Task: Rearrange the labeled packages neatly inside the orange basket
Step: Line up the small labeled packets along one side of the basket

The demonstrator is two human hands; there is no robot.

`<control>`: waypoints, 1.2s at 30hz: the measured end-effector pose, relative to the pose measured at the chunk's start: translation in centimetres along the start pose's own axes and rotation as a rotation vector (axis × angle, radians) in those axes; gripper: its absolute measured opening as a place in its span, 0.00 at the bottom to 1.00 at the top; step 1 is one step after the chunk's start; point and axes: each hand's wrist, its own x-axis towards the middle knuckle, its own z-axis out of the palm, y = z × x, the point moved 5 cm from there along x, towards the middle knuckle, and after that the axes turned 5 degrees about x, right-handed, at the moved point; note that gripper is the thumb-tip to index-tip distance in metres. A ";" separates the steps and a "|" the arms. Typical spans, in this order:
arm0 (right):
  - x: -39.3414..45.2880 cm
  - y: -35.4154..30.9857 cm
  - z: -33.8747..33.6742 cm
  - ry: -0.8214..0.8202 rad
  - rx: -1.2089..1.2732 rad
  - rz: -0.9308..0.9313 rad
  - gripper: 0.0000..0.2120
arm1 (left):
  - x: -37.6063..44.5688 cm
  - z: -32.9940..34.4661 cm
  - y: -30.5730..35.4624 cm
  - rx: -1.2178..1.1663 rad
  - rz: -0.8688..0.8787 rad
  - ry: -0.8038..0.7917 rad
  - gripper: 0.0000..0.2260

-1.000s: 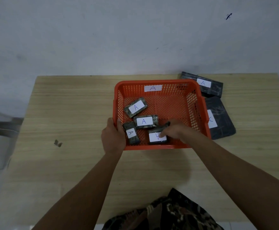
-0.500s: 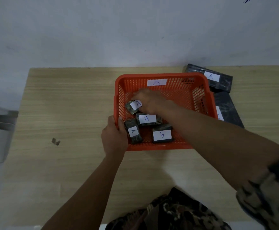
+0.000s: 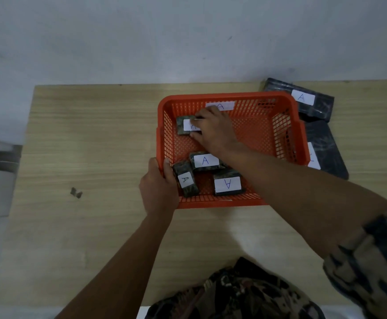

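Observation:
An orange mesh basket (image 3: 280,99) with a white "A" label on its far wall sits on the wooden table. Inside lie several small dark packages with white "A" labels. My right hand (image 3: 213,132) grips one package (image 3: 183,125) at the basket's far left corner. Three others cluster at the near left: one (image 3: 205,161) in the middle, one (image 3: 185,180) against the left wall, one (image 3: 228,184) at the front. My left hand (image 3: 159,187) holds the basket's left rim near the front corner.
Two larger dark packages lie outside, right of the basket: one (image 3: 303,99) labelled "A" at the back, another (image 3: 323,150) beside the right wall. A small dark scrap (image 3: 76,192) lies on the table (image 3: 91,139) at the left. A white wall rises behind.
My right hand left the front package, reached to the far-left package, gripped it and shifted it toward the basket's back left corner. The left hand stayed on the rim.

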 end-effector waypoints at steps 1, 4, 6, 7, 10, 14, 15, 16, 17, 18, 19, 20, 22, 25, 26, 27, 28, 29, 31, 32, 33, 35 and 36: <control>0.0 0.0 -0.1 -0.018 -0.008 -0.007 0.21 | 0.0 0.0 0.0 -0.001 0.000 -0.001 0.13; -0.7 -0.2 -1.3 -0.005 0.123 -0.029 0.20 | -0.1 -0.2 0.1 -0.010 0.011 0.011 0.12; -1.9 -0.1 -2.1 -0.018 0.224 -0.054 0.15 | -0.2 -0.3 0.2 -0.013 0.019 0.023 0.12; -2.7 0.0 -2.2 -0.092 0.234 -0.062 0.13 | -0.2 -0.3 0.3 -0.015 0.023 0.027 0.12; -5.0 0.9 -1.4 -0.424 0.217 0.013 0.18 | -0.3 -0.4 0.4 -0.004 0.025 0.032 0.12; -6.3 1.2 -1.2 -0.433 0.199 0.046 0.26 | -0.2 -0.3 0.3 -0.001 0.012 0.023 0.13; -6.3 1.2 -1.2 -0.420 0.177 0.030 0.26 | -0.2 -0.3 0.3 -0.007 0.011 0.023 0.13; -6.4 1.1 -1.1 -0.411 0.155 0.010 0.26 | -0.2 -0.3 0.2 -0.011 0.009 0.025 0.13; -6.4 1.0 -1.1 -0.398 0.141 -0.009 0.25 | -0.2 -0.4 0.2 -0.012 0.009 0.028 0.13; -6.5 1.0 -1.0 -0.379 0.142 -0.019 0.25 | -0.2 -0.4 0.2 -0.009 0.010 0.031 0.13; -6.4 1.1 -0.9 -0.351 0.155 -0.020 0.25 | -0.2 -0.4 0.2 -0.006 0.010 0.032 0.13; -6.4 1.2 -0.9 -0.313 0.167 -0.018 0.25 | -0.2 -0.3 0.2 -0.006 0.010 0.031 0.12; -5.9 1.2 -0.9 -0.225 0.178 -0.013 0.26 | -0.2 -0.3 0.3 -0.007 0.017 0.031 0.12; -5.0 0.6 -0.4 -0.152 0.148 -0.013 0.27 | -0.2 -0.4 0.4 0.000 0.035 0.053 0.12; -4.7 0.4 -0.2 -0.145 0.131 -0.017 0.28 | -0.3 -0.5 0.4 0.001 0.035 0.059 0.12; -4.4 0.2 0.1 -0.138 0.120 -0.020 0.28 | -0.4 -0.5 0.4 -0.002 0.030 0.063 0.12; -4.3 0.1 0.2 -0.129 0.113 -0.022 0.28 | -0.4 -0.5 0.4 -0.006 0.026 0.064 0.12; -4.2 0.0 0.3 -0.119 0.112 -0.022 0.29 | -0.4 -0.5 0.4 -0.009 0.023 0.064 0.12; -4.1 -0.1 0.5 -0.098 0.125 -0.022 0.29 | -0.5 -0.5 0.4 -0.010 0.019 0.066 0.12; -4.1 -0.2 0.5 -0.090 0.134 -0.025 0.29 | -0.5 -0.5 0.4 -0.010 0.014 0.062 0.12; -4.1 -0.5 0.6 -0.084 0.141 -0.028 0.28 | -0.5 -0.5 0.4 -0.013 0.012 0.056 0.12; -3.9 -0.9 0.9 -0.086 0.155 -0.019 0.29 | -0.5 -0.5 0.4 -0.020 0.011 0.048 0.12; -3.7 -1.1 1.0 -0.094 0.158 -0.009 0.29 | -0.4 -0.5 0.4 -0.020 0.010 0.044 0.12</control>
